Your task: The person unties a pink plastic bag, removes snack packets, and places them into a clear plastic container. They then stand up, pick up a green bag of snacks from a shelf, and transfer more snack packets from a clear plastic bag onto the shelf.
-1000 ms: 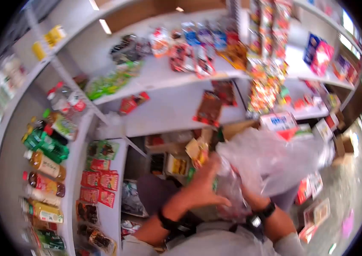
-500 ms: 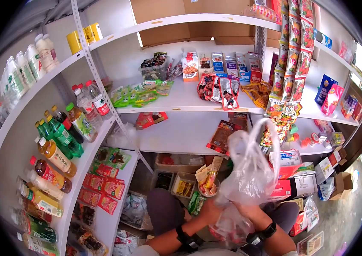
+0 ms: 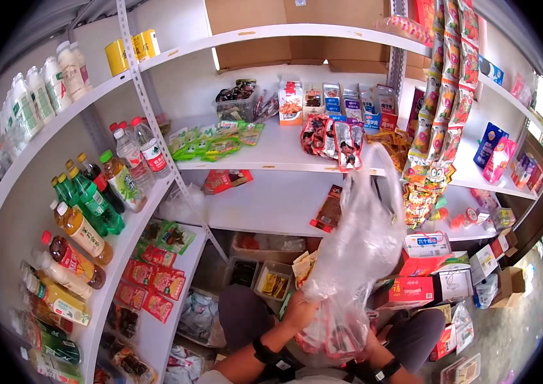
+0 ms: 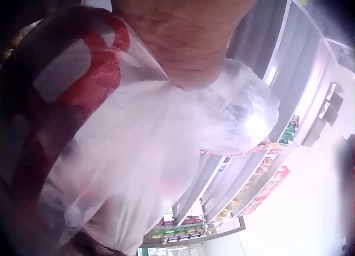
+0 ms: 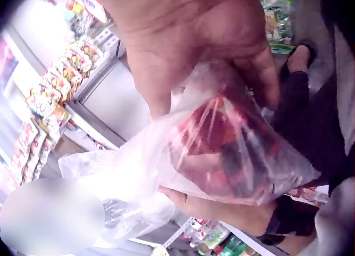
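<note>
A clear plastic bag (image 3: 354, 256) stands upright before me, its handles (image 3: 383, 166) pointing up. Red-and-white packets (image 3: 329, 333) show through its lower part. My left hand (image 3: 301, 312) grips the bag's left side at about mid-height, its thumb and fingers gathering the film. Lower down, on the right, my right hand (image 3: 369, 351) holds the filled part; in the right wrist view its thumb and fingers bend round the film over the red contents (image 5: 208, 128). The left wrist view has the white film (image 4: 133, 134) stretched below the left hand (image 4: 183, 45).
Bottles (image 3: 86, 237) line the left shelf. Snack packs (image 3: 332, 137) and small boxes (image 3: 351, 105) sit on the back shelf, with strips of sachets (image 3: 441, 96) hanging at its right. Red boxes (image 3: 406, 291) and open cartons (image 3: 511, 288) stand on the floor at right; tubs (image 3: 273, 281) lie ahead.
The bag's loose top has swung from lying rightward to standing upright. My right hand has moved from the bag's neck down to its lower right side; my left hand still grips the film.
</note>
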{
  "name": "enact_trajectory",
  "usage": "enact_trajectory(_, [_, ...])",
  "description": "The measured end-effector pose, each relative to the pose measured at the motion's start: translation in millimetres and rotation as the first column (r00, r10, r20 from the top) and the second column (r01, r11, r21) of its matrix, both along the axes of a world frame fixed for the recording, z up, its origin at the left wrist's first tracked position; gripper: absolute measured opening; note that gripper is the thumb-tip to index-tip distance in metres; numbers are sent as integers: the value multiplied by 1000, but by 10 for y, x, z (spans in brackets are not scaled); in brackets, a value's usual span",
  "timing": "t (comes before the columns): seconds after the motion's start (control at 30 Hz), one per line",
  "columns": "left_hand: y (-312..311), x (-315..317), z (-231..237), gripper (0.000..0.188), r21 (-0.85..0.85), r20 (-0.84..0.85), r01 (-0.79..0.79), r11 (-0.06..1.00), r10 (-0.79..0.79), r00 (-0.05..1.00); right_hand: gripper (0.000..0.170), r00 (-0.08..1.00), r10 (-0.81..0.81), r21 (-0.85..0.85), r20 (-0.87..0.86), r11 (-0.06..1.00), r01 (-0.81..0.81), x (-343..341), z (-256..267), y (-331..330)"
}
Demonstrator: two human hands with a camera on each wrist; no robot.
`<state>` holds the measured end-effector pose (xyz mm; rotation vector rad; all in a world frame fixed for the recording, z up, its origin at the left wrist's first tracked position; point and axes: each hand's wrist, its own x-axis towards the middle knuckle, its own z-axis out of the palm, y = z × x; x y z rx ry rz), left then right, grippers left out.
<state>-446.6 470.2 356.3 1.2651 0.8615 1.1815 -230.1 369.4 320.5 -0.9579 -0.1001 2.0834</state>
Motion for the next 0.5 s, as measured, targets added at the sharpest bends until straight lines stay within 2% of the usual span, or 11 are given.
enact_trajectory(0.07, [-68,70,19,22,111,-15,16,994,-14,1000,55,955,75,44,288,995,-92,-9,-34,58])
enact_trajectory(0.1, [-63,61,-125,26,54,-53,64,997,-61,997,53,900,103,54,424,989,-139,-11,-70,77])
enact_trajectory(0.2, [-112,142,-23,29,145,-68,32,989,-23,997,41,930,-147,81,336,989,127,393,-775,52])
enact_trajectory(0.27, [-152,218,-334,34,77,-110,12,997,-4,994,38,787,-276,387,552,921,51,700,-1021,116])
enact_trajectory(0.3, [-103,252,-467,36,56,-131,-3,998,11,991,28,666,-319,371,674,926,67,774,-1000,135])
enact_trajectory(0.33, [-66,274,-536,38,66,-276,0,998,18,961,32,801,-416,328,431,899,291,778,-664,165])
enact_trajectory(0.37, [-51,302,-590,40,67,-416,13,998,16,909,40,841,-506,360,191,833,420,710,-351,207])
enact_trajectory(0.4, [-94,358,-628,43,55,-547,36,998,0,837,46,850,-470,427,238,837,342,802,-338,184])
enact_trajectory(0.43, [-142,429,-554,45,-47,-524,45,998,-63,850,52,851,-439,490,288,831,263,894,-327,168])
enact_trajectory(0.47, [-129,517,-646,44,-60,-544,32,998,-59,837,58,845,-417,548,336,816,185,987,-317,157])
enact_trajectory(0.5, [-113,612,-890,42,-77,-563,27,997,-66,824,59,874,-422,509,240,821,257,939,-256,243])
